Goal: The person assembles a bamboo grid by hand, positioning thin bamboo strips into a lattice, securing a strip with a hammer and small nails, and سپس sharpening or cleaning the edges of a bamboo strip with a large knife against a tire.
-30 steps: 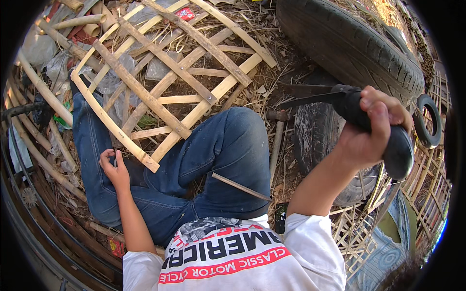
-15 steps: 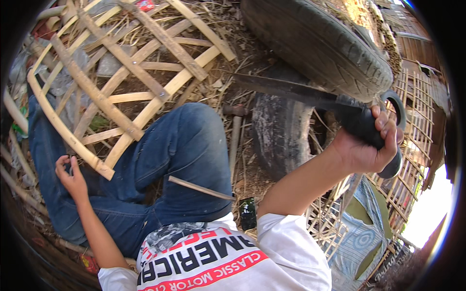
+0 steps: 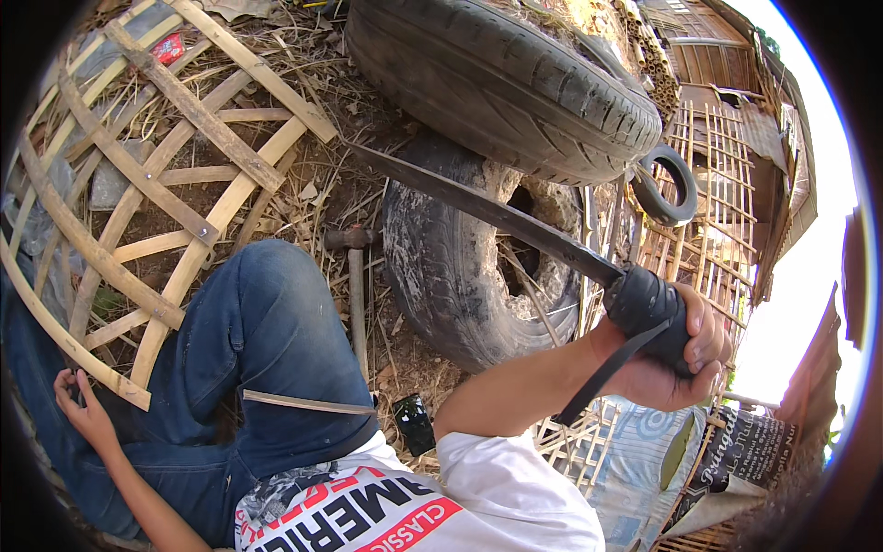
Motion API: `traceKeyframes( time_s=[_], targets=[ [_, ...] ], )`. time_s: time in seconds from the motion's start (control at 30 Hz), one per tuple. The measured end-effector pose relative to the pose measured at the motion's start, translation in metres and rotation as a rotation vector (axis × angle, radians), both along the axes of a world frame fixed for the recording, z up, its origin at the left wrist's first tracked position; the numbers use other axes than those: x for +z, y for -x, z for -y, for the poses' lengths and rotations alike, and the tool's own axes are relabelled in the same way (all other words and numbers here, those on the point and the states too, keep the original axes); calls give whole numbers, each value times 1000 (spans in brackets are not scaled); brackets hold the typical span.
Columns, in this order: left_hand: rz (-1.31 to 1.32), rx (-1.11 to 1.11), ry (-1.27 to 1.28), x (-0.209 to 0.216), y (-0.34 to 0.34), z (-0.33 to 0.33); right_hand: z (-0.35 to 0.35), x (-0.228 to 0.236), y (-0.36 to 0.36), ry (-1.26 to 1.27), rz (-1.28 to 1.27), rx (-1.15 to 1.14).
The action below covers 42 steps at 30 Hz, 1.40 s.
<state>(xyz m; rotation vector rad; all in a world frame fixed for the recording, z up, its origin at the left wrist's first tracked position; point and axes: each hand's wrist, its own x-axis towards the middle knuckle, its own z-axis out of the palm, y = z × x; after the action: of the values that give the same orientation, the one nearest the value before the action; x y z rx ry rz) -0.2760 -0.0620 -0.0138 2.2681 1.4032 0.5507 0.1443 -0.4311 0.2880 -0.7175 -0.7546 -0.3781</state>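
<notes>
In my raised right hand is a machete, the fist wrapped round its black handle with a loose strap hanging down. The long dark blade points up and left, passing in front of the tires. My left hand lies by my thigh, next to the lower corner of a bamboo lattice. Its fingers are curled, and whatever they may pinch is too small to make out. The lattice is made of crossed flat strips, joined with small metal fasteners. A thin bamboo strip rests across my thigh.
A large tire leans above a worn tire; a smaller tire is farther right. A hammer lies beside my knee, and a dark phone-like object by my hip. Bamboo slat panels stand at the right.
The view has shifted right, so surroundings appear farther left. My right fist has turned and dropped, showing the machete's strap and more blade. My left hand stays beside the lattice corner.
</notes>
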Motion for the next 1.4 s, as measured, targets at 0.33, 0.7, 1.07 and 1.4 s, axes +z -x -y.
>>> traceKeyframes(
  time_s=[0.33, 0.7, 1.07, 1.4],
  targets=[
    [23, 9, -20, 19, -14, 9, -80, -122, -18, 521, -235, 72],
    [-16, 0, -8, 28, -31, 17, -87, -125, -13, 587, -97, 16],
    [-22, 8, -19, 25, -26, 16, -87, -102, -8, 716, 114, -252],
    [59, 8, -27, 30, -29, 19, -65, -43, -6, 409, 147, -2]
  ],
)
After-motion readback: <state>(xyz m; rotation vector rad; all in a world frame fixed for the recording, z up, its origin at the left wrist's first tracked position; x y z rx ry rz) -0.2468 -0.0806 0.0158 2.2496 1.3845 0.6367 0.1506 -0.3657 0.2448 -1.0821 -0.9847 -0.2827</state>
